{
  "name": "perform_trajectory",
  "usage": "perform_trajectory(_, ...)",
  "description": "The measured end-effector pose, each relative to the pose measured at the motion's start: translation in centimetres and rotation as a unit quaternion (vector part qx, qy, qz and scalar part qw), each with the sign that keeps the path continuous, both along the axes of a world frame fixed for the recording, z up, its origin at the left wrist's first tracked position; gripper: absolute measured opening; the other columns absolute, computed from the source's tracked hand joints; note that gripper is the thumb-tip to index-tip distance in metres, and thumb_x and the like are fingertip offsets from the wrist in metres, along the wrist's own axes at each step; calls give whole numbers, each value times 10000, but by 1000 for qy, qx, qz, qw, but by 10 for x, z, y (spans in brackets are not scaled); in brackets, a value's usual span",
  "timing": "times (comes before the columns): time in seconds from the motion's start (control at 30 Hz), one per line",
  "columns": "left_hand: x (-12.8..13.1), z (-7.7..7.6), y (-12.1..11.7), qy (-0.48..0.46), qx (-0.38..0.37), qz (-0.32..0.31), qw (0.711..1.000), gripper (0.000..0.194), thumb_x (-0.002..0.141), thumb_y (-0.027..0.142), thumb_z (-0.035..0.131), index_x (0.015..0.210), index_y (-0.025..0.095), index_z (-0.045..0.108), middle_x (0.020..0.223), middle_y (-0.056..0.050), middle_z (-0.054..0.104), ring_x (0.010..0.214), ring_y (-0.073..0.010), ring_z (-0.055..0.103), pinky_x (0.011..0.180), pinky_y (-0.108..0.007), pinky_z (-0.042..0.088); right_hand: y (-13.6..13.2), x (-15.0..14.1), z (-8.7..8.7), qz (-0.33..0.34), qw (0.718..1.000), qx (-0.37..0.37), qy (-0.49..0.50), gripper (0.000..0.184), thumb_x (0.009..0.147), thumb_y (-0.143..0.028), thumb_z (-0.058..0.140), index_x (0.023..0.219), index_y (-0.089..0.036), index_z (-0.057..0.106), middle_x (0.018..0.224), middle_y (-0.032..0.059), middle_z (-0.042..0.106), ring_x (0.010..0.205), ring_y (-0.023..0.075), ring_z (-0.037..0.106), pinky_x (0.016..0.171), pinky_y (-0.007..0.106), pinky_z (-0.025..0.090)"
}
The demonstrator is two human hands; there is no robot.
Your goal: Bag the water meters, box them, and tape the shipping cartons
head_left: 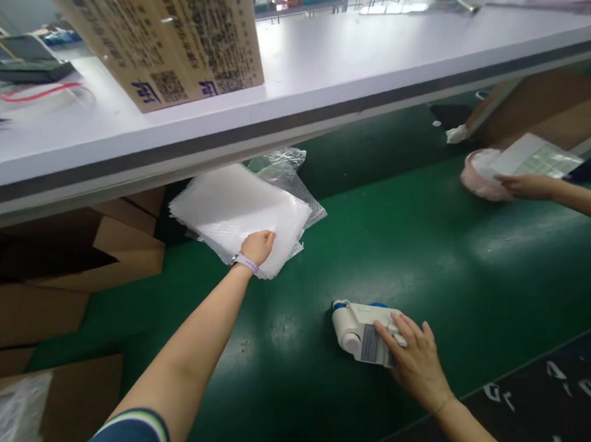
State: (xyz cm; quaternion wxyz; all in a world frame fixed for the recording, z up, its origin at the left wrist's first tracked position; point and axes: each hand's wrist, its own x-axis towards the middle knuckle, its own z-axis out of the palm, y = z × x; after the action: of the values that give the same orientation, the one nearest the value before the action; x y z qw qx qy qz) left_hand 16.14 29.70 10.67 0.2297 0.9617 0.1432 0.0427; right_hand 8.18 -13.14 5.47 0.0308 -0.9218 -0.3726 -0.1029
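Left arm (194, 360) stretched forward, the left hand (258, 248) pinching the white sheets (239, 201); the right hand (420, 365) angles over the white device (359, 329) on the green worktop (401, 241), fingers (405, 327) spread, grip uncertain

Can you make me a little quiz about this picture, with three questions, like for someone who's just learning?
1. What lies right under the left hand?
A) a red cord
B) white sheets
C) a yellow sponge

2. True or false: the cardboard box with dark printing stands on the green surface.

3. Fill in the color: the right hand has its fingers on a white device that has ____ parts.

Key: 1. B. 2. False; the cardboard box stands on the white shelf. 3. Blue.
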Motion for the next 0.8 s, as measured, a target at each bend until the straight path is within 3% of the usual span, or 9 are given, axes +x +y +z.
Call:
perform_trajectory(0.17, -43, 1, 2, -6, -58, 21, 998, 194, 842, 312, 577, 820, 120, 599, 758, -10, 625, 693, -110, 563, 670, -236, 429, 1, 19, 10, 29, 998, 31, 39, 720, 709, -96, 564, 1367, -329, 385, 1250, 142, 418, 1168, 344, 412, 921, 501, 398)
perform_trajectory(0.27, -74, -6, -16, -17, -75, 38, 996, 290, 769, 416, 635, 757, 132, 580, 671, 11, 575, 622, -111, 504, 576, -222, 347, 10, 24, 17, -51, 988, 64, 132, 704, 698, -209, 617, 1361, -321, 411, 1226, 148, 434, 1143, 365, 417, 866, 501, 435)
perform_trajectory(0.33, -93, -14, -32, -15, -84, 45, 995, 385, 746, 521, 621, 686, 144, 569, 596, 23, 522, 580, -118, 456, 556, -235, 295, 17, 20, 24, -125, 957, 114, 234, 765, 635, -283, 673, 1359, -283, 426, 1187, 144, 470, 1113, 367, 439, 875, 505, 434)
perform_trajectory(0.4, -111, -26, -47, -4, -101, 46, 994, 438, 788, 565, 543, 638, 154, 563, 559, 19, 492, 565, -125, 434, 562, -244, 269, 23, 5, 32, -180, 895, 201, 356, 846, 566, -332, 712, 1357, -240, 425, 1161, 125, 516, 1075, 344, 487, 919, 490, 416)
perform_trajectory(0.5, -137, -48, -72, 21, -142, 41, 989, 378, 899, 434, 406, 727, 157, 598, 601, -4, 518, 584, -137, 455, 577, -248, 266, 28, -35, 46, -245, 747, 348, 512, 932, 544, -395, 738, 1378, -224, 360, 1170, 101, 570, 1021, 303, 560, 901, 434, 442)
perform_trajectory(0.57, -154, -63, -93, 44, -178, 24, 983, 212, 871, 306, 463, 852, 162, 616, 620, 2, 530, 598, -140, 472, 582, -241, 274, 30, -68, 53, -277, 662, 413, 561, 978, 541, -411, 753, 1395, -244, 308, 1148, 93, 601, 987, 295, 589, 849, 415, 468)
perform_trajectory(0.63, -169, -76, -117, 70, -224, -11, 972, 150, 774, 208, 569, 909, 172, 625, 610, 22, 532, 605, -136, 484, 587, -228, 293, 33, -98, 54, -294, 621, 456, 566, 1024, 515, -415, 772, 1403, -256, 286, 1111, 86, 622, 963, 295, 600, 828, 413, 474)
perform_trajectory(0.7, -181, -83, -140, 91, -274, -46, 956, 157, 706, 162, 609, 859, 167, 641, 619, 29, 544, 617, -130, 494, 589, -216, 320, 35, -120, 51, -297, 625, 488, 532, 1029, 494, -410, 777, 1396, -245, 310, 1143, 91, 610, 993, 300, 588, 855, 410, 461)
perform_trajectory(0.8, -195, -84, -164, 118, -347, -67, 928, 154, 754, 211, 539, 825, 139, 654, 594, 24, 540, 540, -116, 480, 528, -208, 345, 36, -141, 43, -294, 709, 467, 440, 931, 500, -367, 756, 1352, -216, 411, 1211, 102, 559, 1095, 315, 524, 947, 409, 403)
